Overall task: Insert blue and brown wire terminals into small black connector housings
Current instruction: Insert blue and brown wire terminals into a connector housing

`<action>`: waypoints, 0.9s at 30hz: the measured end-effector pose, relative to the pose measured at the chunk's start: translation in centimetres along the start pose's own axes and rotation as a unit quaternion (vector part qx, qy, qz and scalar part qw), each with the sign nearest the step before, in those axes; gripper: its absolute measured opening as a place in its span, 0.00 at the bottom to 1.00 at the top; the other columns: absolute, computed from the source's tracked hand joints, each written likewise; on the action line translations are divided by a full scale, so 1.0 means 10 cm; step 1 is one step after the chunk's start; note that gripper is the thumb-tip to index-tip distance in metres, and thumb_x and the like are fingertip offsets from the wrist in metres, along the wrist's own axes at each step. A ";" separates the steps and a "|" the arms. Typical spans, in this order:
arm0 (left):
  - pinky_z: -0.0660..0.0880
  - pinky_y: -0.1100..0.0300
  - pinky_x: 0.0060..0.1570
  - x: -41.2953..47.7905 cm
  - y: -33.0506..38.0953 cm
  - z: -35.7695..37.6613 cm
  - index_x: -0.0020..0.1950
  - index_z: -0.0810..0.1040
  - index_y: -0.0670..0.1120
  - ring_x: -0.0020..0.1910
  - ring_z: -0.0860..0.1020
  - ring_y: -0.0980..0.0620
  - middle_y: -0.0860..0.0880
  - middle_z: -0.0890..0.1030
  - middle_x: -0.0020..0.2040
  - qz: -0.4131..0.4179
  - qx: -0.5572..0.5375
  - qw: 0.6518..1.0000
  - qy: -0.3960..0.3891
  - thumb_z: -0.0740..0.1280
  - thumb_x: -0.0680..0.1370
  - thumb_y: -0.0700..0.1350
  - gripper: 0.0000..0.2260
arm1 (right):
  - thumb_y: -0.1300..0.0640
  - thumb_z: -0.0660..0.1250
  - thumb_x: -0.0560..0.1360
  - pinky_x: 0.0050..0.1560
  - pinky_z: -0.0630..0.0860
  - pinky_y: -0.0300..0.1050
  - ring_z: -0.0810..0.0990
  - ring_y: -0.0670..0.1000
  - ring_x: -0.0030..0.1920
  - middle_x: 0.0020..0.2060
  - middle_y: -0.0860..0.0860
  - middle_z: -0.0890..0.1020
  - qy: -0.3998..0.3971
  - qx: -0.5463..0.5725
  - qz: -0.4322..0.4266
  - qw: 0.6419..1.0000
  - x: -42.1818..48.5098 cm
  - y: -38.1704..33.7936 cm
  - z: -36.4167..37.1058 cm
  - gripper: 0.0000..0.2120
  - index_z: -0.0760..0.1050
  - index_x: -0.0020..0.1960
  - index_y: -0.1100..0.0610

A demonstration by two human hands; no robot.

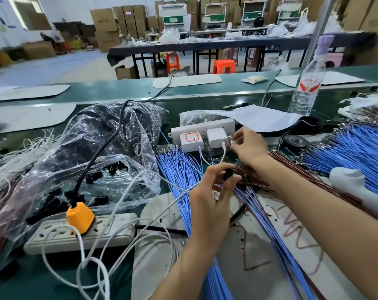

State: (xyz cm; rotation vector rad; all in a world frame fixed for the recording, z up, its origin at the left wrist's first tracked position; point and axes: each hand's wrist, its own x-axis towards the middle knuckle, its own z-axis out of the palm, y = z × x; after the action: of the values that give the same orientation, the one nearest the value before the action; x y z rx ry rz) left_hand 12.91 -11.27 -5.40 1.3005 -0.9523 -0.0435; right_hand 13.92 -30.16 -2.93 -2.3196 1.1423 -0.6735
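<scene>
Left hand (212,195) pinches a black housing (228,173) beside the blue wires (179,167); right hand (249,146) nips a wire end (232,141) above the brown wires (259,178). Picking step, I'd say; next, line it with the housing's opening.

Two hands work here: the left hand (212,191) and the right hand (248,146). One small black connector housing (228,174) sits in the left. There are two heaps of thin blue wires, middle (179,169) and far right (361,148), and one heap of brown wires (292,167). There are two power strips, a white power strip (177,129) far and a grey power strip (110,226) near left. Two white chargers (191,140), two clear plastic bags (110,135), one orange plug (79,217) and one clear plastic water bottle (307,87) complete the count.
</scene>
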 end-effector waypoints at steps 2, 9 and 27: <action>0.77 0.63 0.46 0.00 -0.01 0.01 0.53 0.78 0.56 0.46 0.82 0.58 0.54 0.84 0.45 -0.006 0.011 1.000 -0.010 0.67 0.77 0.48 0.06 | 0.63 0.69 0.75 0.47 0.74 0.41 0.78 0.51 0.46 0.44 0.52 0.80 0.014 0.145 -0.022 0.989 -0.14 0.03 -0.17 0.06 0.74 0.49 0.56; 0.80 0.53 0.52 0.00 -0.08 0.02 0.55 0.81 0.51 0.47 0.83 0.57 0.55 0.85 0.46 -0.071 -0.015 0.996 -0.045 0.70 0.76 0.39 0.10 | 0.65 0.68 0.67 0.39 0.78 0.34 0.81 0.46 0.36 0.33 0.51 0.82 -0.150 0.606 0.027 0.781 -1.07 0.16 -0.45 0.07 0.83 0.39 0.57; 0.78 0.63 0.51 -0.02 -0.06 0.04 0.53 0.79 0.49 0.50 0.83 0.56 0.52 0.85 0.49 -0.069 -0.006 0.994 -0.084 0.69 0.75 0.36 0.10 | 0.57 0.71 0.65 0.43 0.81 0.39 0.85 0.53 0.38 0.37 0.55 0.85 -0.075 0.547 -0.106 0.827 -1.37 0.18 -0.65 0.08 0.84 0.44 0.55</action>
State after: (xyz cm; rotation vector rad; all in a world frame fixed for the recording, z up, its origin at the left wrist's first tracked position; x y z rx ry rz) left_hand 12.87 -11.66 -6.02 1.3661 -1.0013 -0.2697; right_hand 1.62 -21.13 -2.02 -1.4345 0.2331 -0.8866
